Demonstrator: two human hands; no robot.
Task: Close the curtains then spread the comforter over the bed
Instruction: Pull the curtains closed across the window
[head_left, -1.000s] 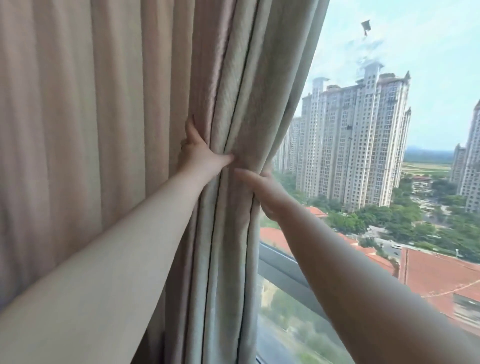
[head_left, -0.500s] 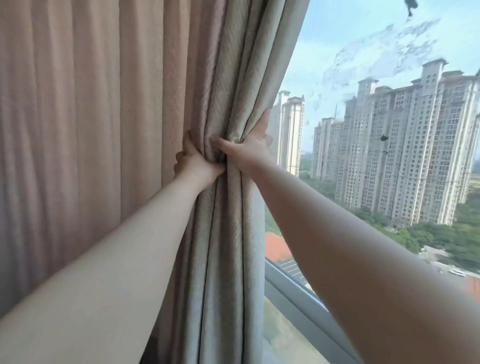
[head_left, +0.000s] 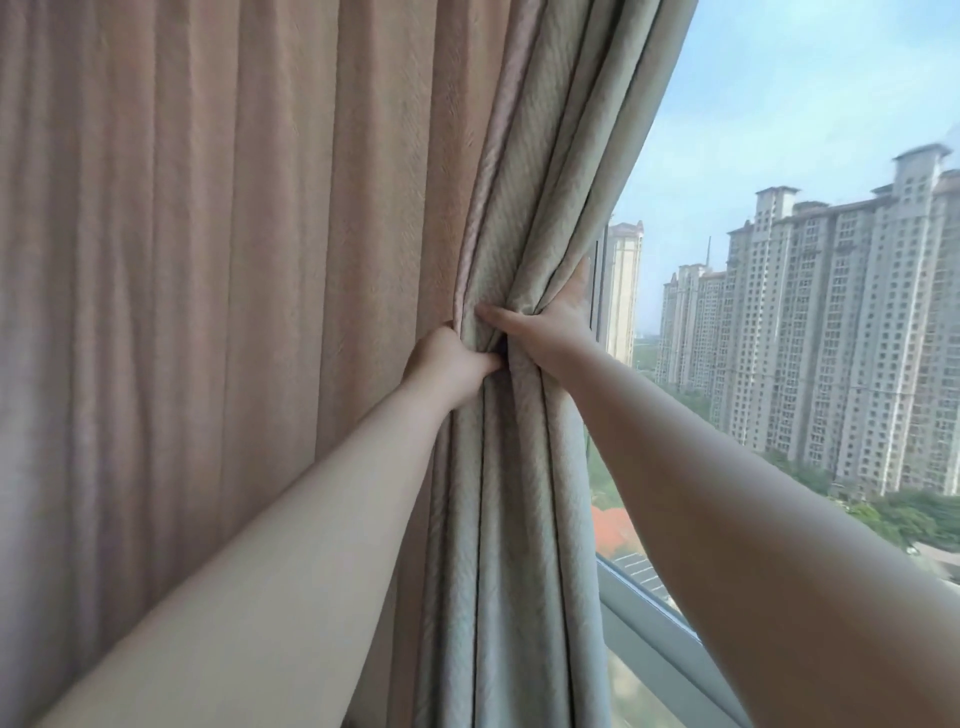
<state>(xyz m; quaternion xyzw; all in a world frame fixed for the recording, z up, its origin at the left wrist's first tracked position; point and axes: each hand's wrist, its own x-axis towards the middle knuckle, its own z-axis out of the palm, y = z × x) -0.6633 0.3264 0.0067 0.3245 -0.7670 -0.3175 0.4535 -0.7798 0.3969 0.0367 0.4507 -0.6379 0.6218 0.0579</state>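
Note:
A tall pleated curtain (head_left: 249, 270), pinkish beige with a pale green leading edge (head_left: 524, 467), hangs over the left two thirds of the view. My left hand (head_left: 449, 361) is clenched on the gathered folds at the seam between the two colours. My right hand (head_left: 545, 325) grips the same bunch from the right, thumb across the front and fingers wrapped behind the green edge. Both arms are stretched out forward. The bed and the comforter are out of view.
The window glass (head_left: 779, 156) is uncovered on the right and shows high-rise blocks and trees outside. A grey window frame rail (head_left: 660, 629) slopes down at the lower right, close behind the curtain's edge.
The curtain's leading edge has travelled to the right and covers more glass. My right hand has gone from reaching to gripping the folds beside my left hand. The view has swung leftward.

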